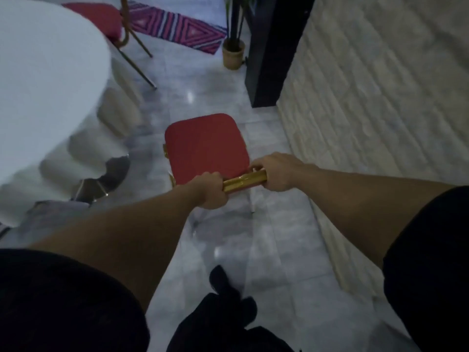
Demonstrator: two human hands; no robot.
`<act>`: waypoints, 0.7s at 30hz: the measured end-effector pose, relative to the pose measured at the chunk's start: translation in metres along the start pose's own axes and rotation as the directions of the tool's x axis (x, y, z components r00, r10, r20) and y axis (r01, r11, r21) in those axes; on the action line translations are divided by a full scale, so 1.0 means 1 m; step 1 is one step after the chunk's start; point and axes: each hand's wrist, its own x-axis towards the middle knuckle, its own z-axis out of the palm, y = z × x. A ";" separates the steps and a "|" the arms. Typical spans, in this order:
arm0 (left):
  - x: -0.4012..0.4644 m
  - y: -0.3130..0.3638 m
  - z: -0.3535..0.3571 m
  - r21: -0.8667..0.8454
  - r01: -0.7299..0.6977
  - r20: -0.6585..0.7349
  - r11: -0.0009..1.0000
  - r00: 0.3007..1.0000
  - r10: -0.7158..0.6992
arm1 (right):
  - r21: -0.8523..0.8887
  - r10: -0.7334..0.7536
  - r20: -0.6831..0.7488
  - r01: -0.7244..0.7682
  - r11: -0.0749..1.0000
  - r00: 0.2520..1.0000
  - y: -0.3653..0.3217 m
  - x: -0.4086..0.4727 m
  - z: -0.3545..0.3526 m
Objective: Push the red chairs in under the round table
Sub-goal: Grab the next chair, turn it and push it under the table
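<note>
your left hand and your right hand are both wrapped tight around the gold bar at the top of the chair back. you hold it at both ends, most likely so the chair goes straight when you push and does not twist to one side.

the red chair sits in the middle of the frame, on the shiny grey floor. its red seat points away from you, toward the top of the frame. the round desk fills the upper left of the frame. the chair is near the desk but still out in the open, to the right of it. no part of the seat is under the desk top yet. it looks like you need to turn it left and slide it in.

a second red chair shows at the top left, behind the desk edge. part of its seat is hidden by the desk, so it may be partly in already.

the white brick wall is close on the right, so keep the chair away from it.

the only container here is a small pot at the top of the frame, beside the dark post. it holds a plant with thin dark stems.
</note>
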 end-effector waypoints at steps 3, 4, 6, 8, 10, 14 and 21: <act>0.004 -0.003 -0.002 -0.018 0.014 0.027 1.000 1.000 -0.014 | -0.036 -0.076 0.072 0.078 0.996 0.995 0.007 0.009 -0.003; 0.003 -0.003 -0.005 -0.026 0.022 0.027 0.999 0.999 -0.021 | -0.047 -0.088 0.092 0.092 0.995 0.992 0.007 0.011 -0.005; 0.000 0.001 -0.008 -0.045 0.014 0.036 0.999 0.999 -0.013 | -0.053 -0.108 0.104 0.114 0.992 0.989 0.011 0.015 -0.006; -0.001 0.005 -0.008 -0.061 0.017 0.013 0.998 1.000 -0.017 | -0.089 -0.130 0.102 0.139 0.986 0.986 0.012 0.019 -0.012; 0.001 0.004 -0.009 -0.096 0.030 -0.004 0.995 1.000 -0.031 | -0.095 -0.170 0.109 0.180 0.979 0.979 0.016 0.029 -0.017; 0.000 0.009 -0.005 -0.143 0.077 -0.034 0.987 0.996 -0.082 | -0.162 -0.259 0.145 0.281 0.946 0.955 0.018 0.042 -0.027; -0.001 0.015 0.004 -0.365 0.222 -0.093 0.904 0.958 -0.273 | -0.229 -0.433 0.199 0.472 0.852 0.879 0.010 0.082 -0.053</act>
